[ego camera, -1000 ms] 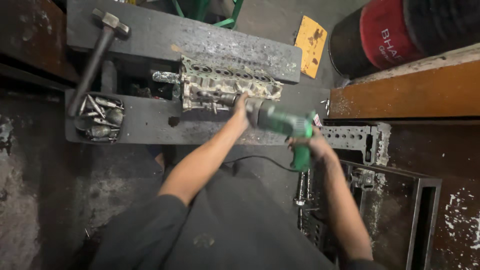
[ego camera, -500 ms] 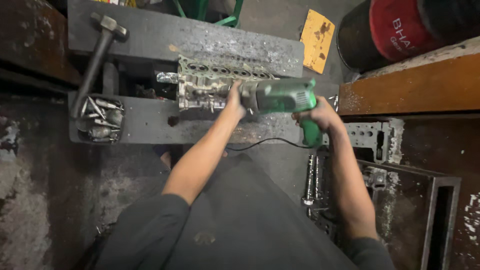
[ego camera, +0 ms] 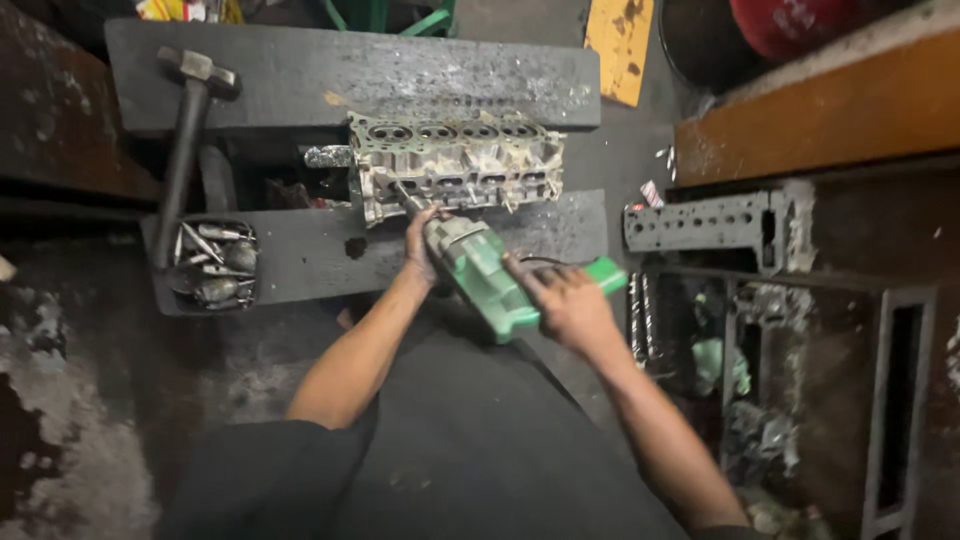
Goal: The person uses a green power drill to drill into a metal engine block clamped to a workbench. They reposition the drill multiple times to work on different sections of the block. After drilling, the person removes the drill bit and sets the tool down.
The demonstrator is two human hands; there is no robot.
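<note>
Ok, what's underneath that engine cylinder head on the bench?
The cylinder head bridges two dark planks: the far plank and the near plank. The gap below it is in shadow, so nothing there can be made out.

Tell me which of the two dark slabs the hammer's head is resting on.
The far slab, the one beyond the engine head. The hammer slopes down from it toward the tray of bits on the near slab.

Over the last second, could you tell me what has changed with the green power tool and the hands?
The green power tool has swung round: its nose, earlier beside the right end of the cylinder head, now points at the head's lower left edge. The left hand moved with it, gripping the front; the right hand stays on the handle. The cylinder head, the hammer and the tray of bits lie as before.
</note>
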